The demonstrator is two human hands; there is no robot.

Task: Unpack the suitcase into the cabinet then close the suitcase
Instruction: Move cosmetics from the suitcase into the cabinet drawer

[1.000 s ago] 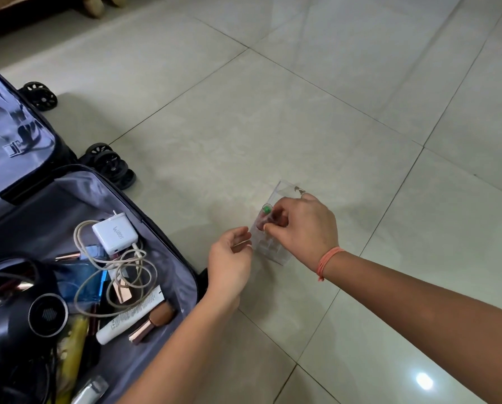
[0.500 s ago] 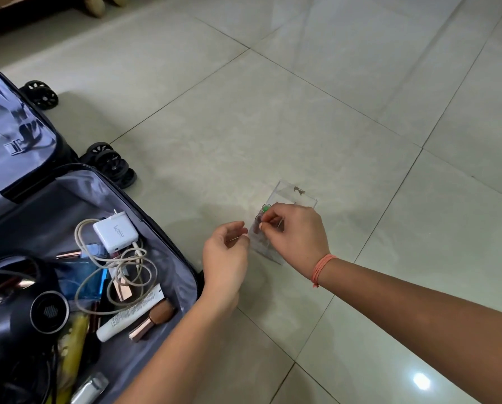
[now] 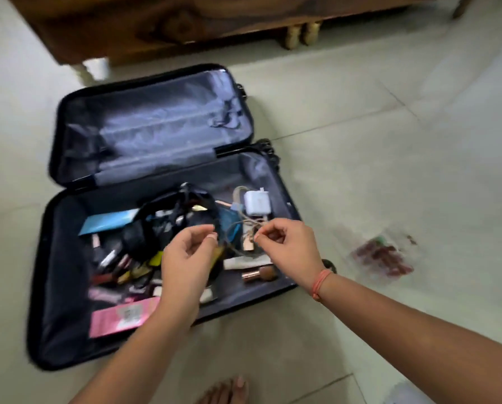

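— Suitcase (image 3: 64, 272)?
— Black shell, grey lining, lying fully open and flat.
— Contents?
— All in the near half. White charger (image 3: 257, 203) with cable (image 3: 238, 195) far right, pink box (image 3: 118, 316) at the near edge, makeup brush (image 3: 260, 274) lying flat. Remainder blurred.

An open suitcase (image 3: 66, 287) lies flat on the pale tiled floor (image 3: 360, 97). A clear bag (image 3: 382, 258) with red bits lies near its right side. A wooden cabinet (image 3: 156, 21) stands at the far edge, a bare foot (image 3: 226, 392) at the near edge.
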